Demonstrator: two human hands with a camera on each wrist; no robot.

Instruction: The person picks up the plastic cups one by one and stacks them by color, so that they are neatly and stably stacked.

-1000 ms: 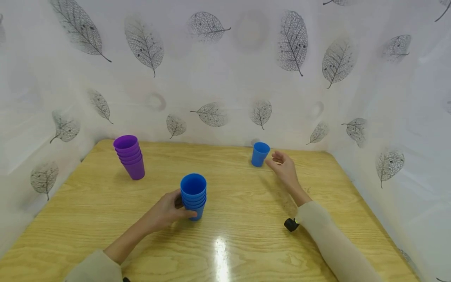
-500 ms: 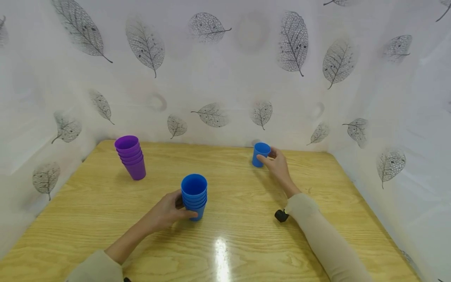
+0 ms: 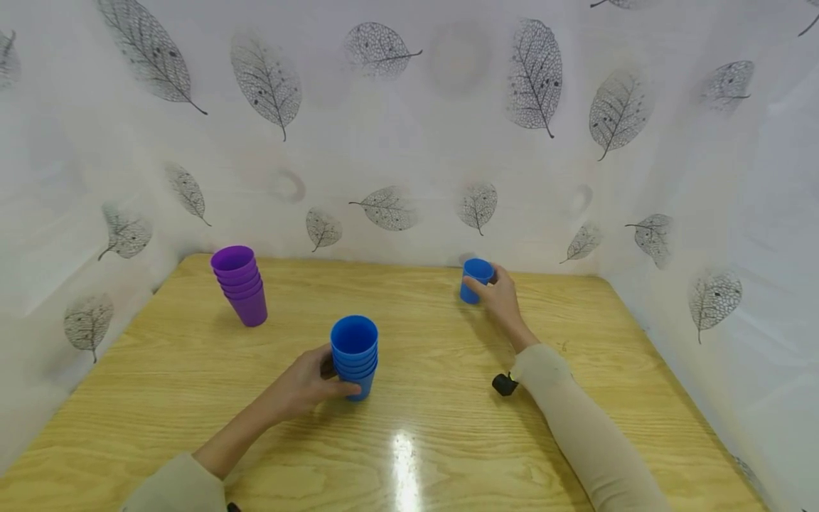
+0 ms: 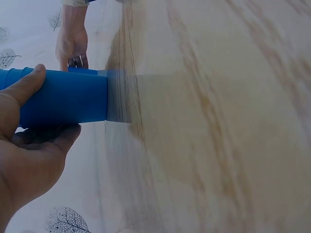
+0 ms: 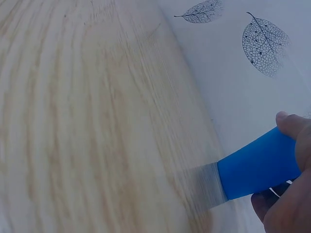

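Note:
My left hand (image 3: pixel 305 385) grips a stack of several nested blue cups (image 3: pixel 355 363) near the middle of the table, thumb in front and fingers behind. In the left wrist view the lowest blue cup (image 4: pixel 68 99) stands with its base on the wood. At the back right, a single blue cup (image 3: pixel 475 281) stands upright, and my right hand (image 3: pixel 502 299) holds it from its right side. The right wrist view shows that blue cup (image 5: pixel 260 165) between thumb and fingers, base at the table surface.
A stack of several purple cups (image 3: pixel 241 286) stands at the back left of the wooden table (image 3: pixel 409 341), leaning slightly. White curtains (image 3: pixel 409 128) printed with grey leaves hang behind and along both sides of the table. A small black wrist device (image 3: pixel 504 385) hangs at the right sleeve.
My right hand has moved left onto the single blue cup, closing thumb and fingers round it. The left hand and its stack stay in place.

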